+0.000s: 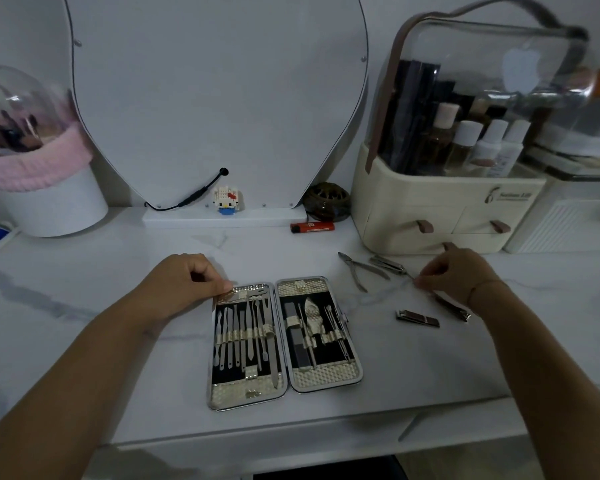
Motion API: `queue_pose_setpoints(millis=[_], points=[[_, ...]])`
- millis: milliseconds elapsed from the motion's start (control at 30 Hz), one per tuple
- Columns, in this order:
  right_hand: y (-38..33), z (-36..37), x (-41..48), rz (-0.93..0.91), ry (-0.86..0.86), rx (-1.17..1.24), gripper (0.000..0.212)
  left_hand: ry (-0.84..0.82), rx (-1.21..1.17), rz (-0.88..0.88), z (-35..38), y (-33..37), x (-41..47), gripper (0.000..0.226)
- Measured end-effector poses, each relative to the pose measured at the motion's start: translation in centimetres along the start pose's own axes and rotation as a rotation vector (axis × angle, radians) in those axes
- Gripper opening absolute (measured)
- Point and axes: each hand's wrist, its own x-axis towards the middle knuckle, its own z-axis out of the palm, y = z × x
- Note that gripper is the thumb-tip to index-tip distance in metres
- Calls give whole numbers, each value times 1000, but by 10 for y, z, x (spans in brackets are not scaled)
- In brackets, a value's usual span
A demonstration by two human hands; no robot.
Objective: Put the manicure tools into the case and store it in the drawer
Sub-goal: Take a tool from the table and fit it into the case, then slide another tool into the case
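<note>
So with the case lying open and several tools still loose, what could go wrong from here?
The right hand pinches only the thin tip of a slim metal tool, so it may slip. The pointed steel cuticle nippers lie close beside it and could be knocked or prick the fingers. The left hand presses just one corner of the open silver manicure case, which might slide on the glossy white marble counter.

Two bare forearms are showing from the lower corners, with no sleeves covering them anywhere in view. The left hand [191,277] is wearing nothing: no ring, watch or band is showing on it. The right hand [456,273] is wearing a thin, dark, cord-like bracelet [484,285] circling the wrist. The fingernails are looking short and plain, though the dim light is making finer detail hard to tell.
</note>
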Motion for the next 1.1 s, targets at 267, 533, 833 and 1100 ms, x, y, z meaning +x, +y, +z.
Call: queue_pose_setpoints(millis=[267, 533, 833, 1100], points=[[-3, 5, 11, 22, -102, -117, 24, 11, -30, 12, 2, -1, 0, 36], [-1, -11, 8, -35, 106, 105, 23, 13, -24, 0, 2, 0, 0, 31], [-80, 17, -27, -290, -195, 742, 17, 23, 1, -22, 2, 2, 0, 18], [-102, 48, -31, -291, -213, 657, 9, 30, -16, -26, 2, 3, 0, 16]])
